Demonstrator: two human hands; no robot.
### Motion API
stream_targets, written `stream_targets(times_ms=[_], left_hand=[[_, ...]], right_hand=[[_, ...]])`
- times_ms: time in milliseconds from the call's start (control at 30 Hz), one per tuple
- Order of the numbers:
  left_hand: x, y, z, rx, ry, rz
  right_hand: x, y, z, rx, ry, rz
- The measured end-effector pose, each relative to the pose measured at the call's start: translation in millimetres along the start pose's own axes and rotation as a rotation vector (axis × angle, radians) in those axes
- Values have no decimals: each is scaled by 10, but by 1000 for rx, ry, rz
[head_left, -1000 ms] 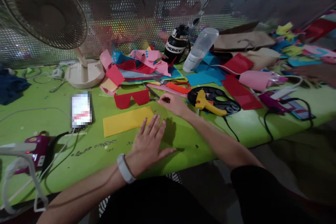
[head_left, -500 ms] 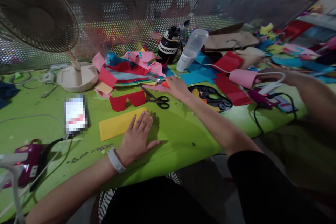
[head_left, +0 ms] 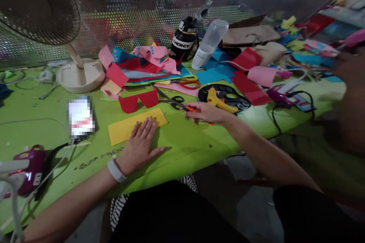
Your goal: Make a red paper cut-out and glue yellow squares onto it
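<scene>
Lying on the desk (head_left: 182, 148) partly under the spread left hand (head_left: 139, 142), the yellow paper (head_left: 122, 130) seems light, bendable, best held at its edges; the right hand's grip (head_left: 203, 113) wraps an orange tool (head_left: 193, 109).

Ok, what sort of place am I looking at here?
Probably a paper-craft workspace: the green table holds coloured paper, including a yellow sheet under the left hand, plus black-handled scissors and a yellow glue gun.
</scene>
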State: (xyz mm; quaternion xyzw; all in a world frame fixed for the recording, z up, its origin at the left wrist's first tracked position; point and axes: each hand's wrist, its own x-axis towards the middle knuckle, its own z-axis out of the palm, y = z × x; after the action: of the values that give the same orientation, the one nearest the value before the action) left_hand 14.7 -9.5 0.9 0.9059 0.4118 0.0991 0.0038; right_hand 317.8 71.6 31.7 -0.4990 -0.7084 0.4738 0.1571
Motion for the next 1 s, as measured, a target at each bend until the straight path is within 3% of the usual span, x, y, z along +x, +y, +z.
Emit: stream_targets(times_ms=[167,267,533,767,1000], left_hand=[[-2,17,-25,1,1,33],[8,20,-21,1,-3,47],[46,27,12,-19,-42,62],[54,24,16,-50,-68,61],[80,34,10,-59,-89,37]], right_hand=[[-34,-55,-5,-379,40,-168],[-39,-70,-38,-376,-9,-134],[-18,-32,-64,-526,-18,-233],[-103,60,99,-562,84,-274],[-200,109,221,-688,87,-364]])
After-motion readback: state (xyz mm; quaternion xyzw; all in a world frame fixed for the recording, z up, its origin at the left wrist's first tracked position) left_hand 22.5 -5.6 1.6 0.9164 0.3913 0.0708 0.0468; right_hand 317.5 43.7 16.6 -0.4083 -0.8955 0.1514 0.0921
